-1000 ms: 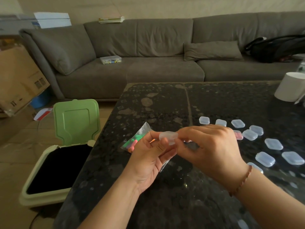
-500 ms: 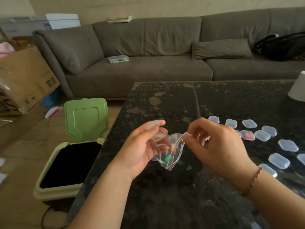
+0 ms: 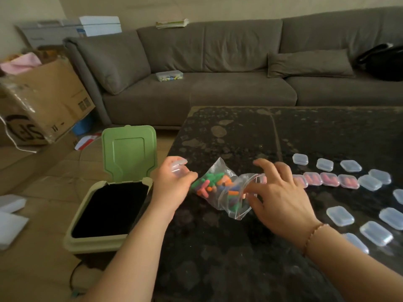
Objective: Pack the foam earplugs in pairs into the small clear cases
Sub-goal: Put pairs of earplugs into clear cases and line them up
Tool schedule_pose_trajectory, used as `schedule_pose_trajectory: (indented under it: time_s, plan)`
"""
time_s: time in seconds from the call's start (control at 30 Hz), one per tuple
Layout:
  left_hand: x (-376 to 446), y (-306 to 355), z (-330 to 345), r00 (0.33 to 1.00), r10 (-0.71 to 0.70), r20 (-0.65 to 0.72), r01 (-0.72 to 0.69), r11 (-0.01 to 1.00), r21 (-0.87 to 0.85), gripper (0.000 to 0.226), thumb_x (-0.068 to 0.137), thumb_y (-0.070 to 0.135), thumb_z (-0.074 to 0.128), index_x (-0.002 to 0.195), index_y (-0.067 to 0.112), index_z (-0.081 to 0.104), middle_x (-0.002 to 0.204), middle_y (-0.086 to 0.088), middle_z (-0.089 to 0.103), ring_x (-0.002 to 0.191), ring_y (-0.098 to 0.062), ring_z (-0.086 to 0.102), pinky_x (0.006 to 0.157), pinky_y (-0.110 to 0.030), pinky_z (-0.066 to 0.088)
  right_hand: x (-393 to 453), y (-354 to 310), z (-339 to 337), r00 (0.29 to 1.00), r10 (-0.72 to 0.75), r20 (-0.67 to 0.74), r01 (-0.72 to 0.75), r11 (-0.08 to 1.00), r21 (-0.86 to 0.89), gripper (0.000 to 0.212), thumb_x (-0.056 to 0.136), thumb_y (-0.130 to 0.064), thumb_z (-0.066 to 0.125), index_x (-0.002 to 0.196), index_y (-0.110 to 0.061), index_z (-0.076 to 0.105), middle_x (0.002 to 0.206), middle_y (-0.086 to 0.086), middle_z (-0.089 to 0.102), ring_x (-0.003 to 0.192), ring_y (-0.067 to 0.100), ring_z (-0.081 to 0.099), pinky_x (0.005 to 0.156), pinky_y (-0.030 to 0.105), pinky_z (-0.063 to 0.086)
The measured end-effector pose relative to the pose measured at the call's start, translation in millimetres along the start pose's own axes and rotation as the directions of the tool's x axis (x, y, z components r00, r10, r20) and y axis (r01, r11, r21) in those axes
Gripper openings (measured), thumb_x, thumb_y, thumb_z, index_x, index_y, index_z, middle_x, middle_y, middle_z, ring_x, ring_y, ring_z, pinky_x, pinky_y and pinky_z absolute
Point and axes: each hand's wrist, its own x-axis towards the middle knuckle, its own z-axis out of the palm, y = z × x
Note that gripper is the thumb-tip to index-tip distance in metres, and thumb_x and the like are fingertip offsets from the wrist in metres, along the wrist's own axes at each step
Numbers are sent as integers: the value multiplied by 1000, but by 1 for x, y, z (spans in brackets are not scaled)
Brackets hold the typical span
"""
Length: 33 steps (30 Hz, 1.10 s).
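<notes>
— hands first: what are they doing?
— left hand (image 3: 174,184) is closed around a small clear case (image 3: 177,168), pinched between thumb and fingers above the left edge of the dark stone surface (image 3: 229,131). right hand (image 3: 281,197) is spread, fingers loosely curled, thumb and fingertips at the open mouth of a clear zip bag (image 3: 226,190); whether it actually grips the plastic cannot be told through the blur.
— and the earplugs?
— foam earplugs (image 3: 214,184), green, orange, pink, blue and purple, lie jumbled inside the bag, which rests on the surface between the two hands.
— the other cases?
— a row of filled cases (image 3: 329,179) with pink plugs inside runs to the right of the right hand, partly behind its fingers. empty cases (image 3: 325,164) sit in a line just beyond that row, and more clear cases (image 3: 340,215) lie nearer the camera on the right side.
— anything on the wrist?
— a thin beaded bracelet (image 3: 311,236) on the right wrist.
— surroundings?
— a bin (image 3: 91,236) with its green lid (image 3: 129,153) raised stands on the floor just beside the surface's left edge. a grey sofa (image 3: 218,62) runs along the far side, with a small plastic box (image 3: 169,75) on its seat and a black bag (image 3: 386,62) at its right end. a cardboard box (image 3: 43,101) stands at far left.
</notes>
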Motion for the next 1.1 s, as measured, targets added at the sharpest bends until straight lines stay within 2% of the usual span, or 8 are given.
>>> schedule_pose_trajectory:
  time_s: [0.1, 0.17, 0.27, 0.43, 0.53, 0.63, 0.8, 1.1]
  plan:
    - [-5, -4, 4, 998, 46, 52, -50, 995, 85, 36, 83, 4, 75, 113, 15, 57, 98, 0, 62, 77, -1, 69, 57, -9, 44, 3, -5, 8, 995, -3, 103, -1, 999, 36, 31, 93, -54, 45, 109, -41, 68, 161, -4, -4, 146, 31, -2, 114, 48, 20]
    - [-3, -10, 6, 997, 58, 55, -67, 984, 164, 37, 81, 8, 78, 110, 19, 57, 103, 3, 64, 89, -7, 67, 60, -9, 44, 5, -8, 12, 996, -41, 85, 33, 994, 102, 37, 93, -57, 42, 107, -38, 71, 161, -6, -11, 146, 31, -8, 116, 48, 14]
    - [-2, -11, 7, 995, 38, 88, -53, 984, 170, 35, 82, 7, 77, 108, 20, 57, 105, 6, 66, 78, 2, 68, 62, -11, 49, 14, -12, 14, 990, -85, 111, 76, 994, 84, 43, 94, -60, 35, 111, -39, 68, 159, -8, -22, 145, 28, -20, 117, 48, 7]
    - [-1, -13, 7, 990, 6, 140, -18, 996, 86, 38, 81, -5, 75, 103, 20, 57, 95, -7, 72, 80, -15, 76, 85, -38, 60, 25, -20, 19, 978, -68, 197, 83, 994, -72, 44, 93, -63, 36, 114, -36, 65, 154, -5, -35, 141, 32, -31, 116, 56, 0]
    - [0, -16, 6, 982, 11, 190, -39, 989, 144, 35, 81, -2, 75, 99, 23, 58, 88, -2, 76, 82, -4, 73, 77, -21, 56, 25, -28, 25, 980, -58, 190, 70, 996, -58, 48, 94, -63, 33, 119, -34, 61, 152, -3, -38, 141, 33, -31, 116, 57, 0]
    - [-1, -15, 4, 980, 30, 198, -77, 969, 234, 29, 80, 6, 78, 95, 24, 60, 85, 6, 72, 80, -6, 67, 63, -12, 44, 25, -34, 25, 989, -35, 144, 32, 999, 21, 43, 95, -57, 36, 118, -31, 63, 154, -5, -35, 143, 31, -27, 118, 54, 2]
    - [-4, -14, 3, 965, 73, 251, -157, 931, 331, 28, 78, 8, 78, 90, 26, 60, 90, 7, 64, 83, -10, 60, 64, -17, 43, 33, -40, 25, 986, -2, 167, -4, 999, 40, 24, 90, -42, 58, 107, -28, 68, 157, -6, -24, 145, 31, -20, 118, 50, 6]
    - [-5, -13, 2, 945, 74, 320, -193, 914, 357, 30, 81, 6, 75, 95, 28, 60, 100, 7, 61, 93, -11, 59, 69, -15, 44, 40, -41, 38, 990, 137, -28, -119, 931, 345, 46, 69, -66, 69, 100, -33, 74, 152, -15, 30, 140, 20, 17, 110, 46, 33]
